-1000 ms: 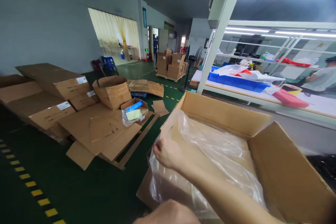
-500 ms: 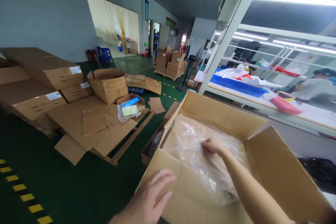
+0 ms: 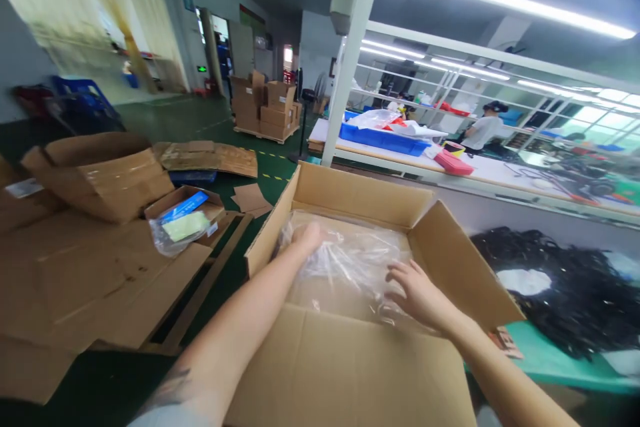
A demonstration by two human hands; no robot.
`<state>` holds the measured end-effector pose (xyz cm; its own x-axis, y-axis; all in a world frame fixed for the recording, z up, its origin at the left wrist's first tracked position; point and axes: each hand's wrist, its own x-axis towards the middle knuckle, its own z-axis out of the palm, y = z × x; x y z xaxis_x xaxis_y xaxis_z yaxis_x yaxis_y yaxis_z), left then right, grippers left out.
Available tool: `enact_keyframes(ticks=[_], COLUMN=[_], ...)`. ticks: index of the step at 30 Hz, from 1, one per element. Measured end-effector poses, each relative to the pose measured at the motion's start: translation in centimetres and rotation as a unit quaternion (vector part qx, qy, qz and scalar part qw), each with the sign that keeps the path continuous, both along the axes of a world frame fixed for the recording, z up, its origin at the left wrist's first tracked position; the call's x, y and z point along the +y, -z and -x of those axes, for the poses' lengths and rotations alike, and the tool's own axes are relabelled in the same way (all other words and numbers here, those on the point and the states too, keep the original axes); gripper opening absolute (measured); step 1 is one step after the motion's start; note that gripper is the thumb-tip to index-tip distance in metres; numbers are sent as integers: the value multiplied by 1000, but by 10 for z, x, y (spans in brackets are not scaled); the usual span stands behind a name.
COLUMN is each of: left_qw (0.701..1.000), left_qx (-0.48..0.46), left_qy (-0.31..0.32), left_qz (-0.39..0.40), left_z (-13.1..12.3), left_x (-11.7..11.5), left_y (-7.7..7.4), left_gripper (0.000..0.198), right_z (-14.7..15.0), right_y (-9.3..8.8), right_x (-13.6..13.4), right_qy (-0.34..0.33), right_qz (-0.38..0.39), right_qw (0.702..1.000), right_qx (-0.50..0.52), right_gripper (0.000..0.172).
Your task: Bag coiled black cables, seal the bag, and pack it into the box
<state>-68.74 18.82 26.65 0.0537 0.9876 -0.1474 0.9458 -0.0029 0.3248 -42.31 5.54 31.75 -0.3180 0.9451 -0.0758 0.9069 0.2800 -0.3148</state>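
A large cardboard box [image 3: 363, 190] stands in front of me with its flaps raised or folded outward. Inside, clear plastic bag film [image 3: 350, 263] lies crumpled over a flat brown cardboard surface. At the film's left part is my left hand [image 3: 309, 237], closed on it; creases run from the hand to the right, though its fingertips are hidden. My right hand [image 3: 415, 290] hovers at the film's right side, fingers apart and slightly bent, close to or lightly touching the plastic.
Left are flattened cardboard [image 3: 90, 267], an open carton [image 3: 115, 173] and a small box with a blue packet [image 3: 185, 207]. A workbench [image 3: 390, 153] with a blue tray runs behind. Black material [image 3: 570, 280] is heaped at right. A person [image 3: 485, 127] sits beyond the bench.
The view has swung right. My left hand has moved from the near flap into the box onto the plastic. My right hand has let go of the film and shifted right, fingers now apart.
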Motion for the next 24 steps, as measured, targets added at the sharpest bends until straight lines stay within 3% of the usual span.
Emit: enact_keyframes(ticks=[3, 7, 11, 14, 17, 20, 22, 23, 24], left_qw=[1000, 999, 998, 998, 999, 986, 952, 903, 865], left_qx=[16, 27, 25, 8, -36, -148, -238, -291, -298], left_qy=[-17, -8, -6, -5, -1, 72, 164, 224, 213], left_qz=[16, -33, -63, -59, -21, -27, -104, -221, -343], left_z=[-1, 1, 2, -2, -5, 10, 37, 55, 73], left_x=[28, 26, 22, 26, 11, -45, -94, -116, -133], left_y=[24, 43, 48, 45, 26, -20, -56, -72, -84], left_gripper=[40, 43, 39, 37, 31, 34, 32, 31, 28], right_z=[0, -4, -6, -9, -13, -16, -17, -18, -18], right_y=[35, 82, 118, 120, 108, 102, 103, 104, 105], right_x=[54, 115, 134, 130, 119, 103, 94, 91, 89], right_qy=[112, 190, 148, 92, 84, 58, 30, 25, 28], right_qz=[-118, -191, -181, -167, -171, -159, -119, -100, -83], right_qw=[987, 962, 971, 981, 982, 986, 992, 995, 996], right_qx=[10, 35, 50, 27, 9, 5, 10, 16, 23], right_gripper=[29, 35, 53, 37, 26, 24, 28, 30, 30])
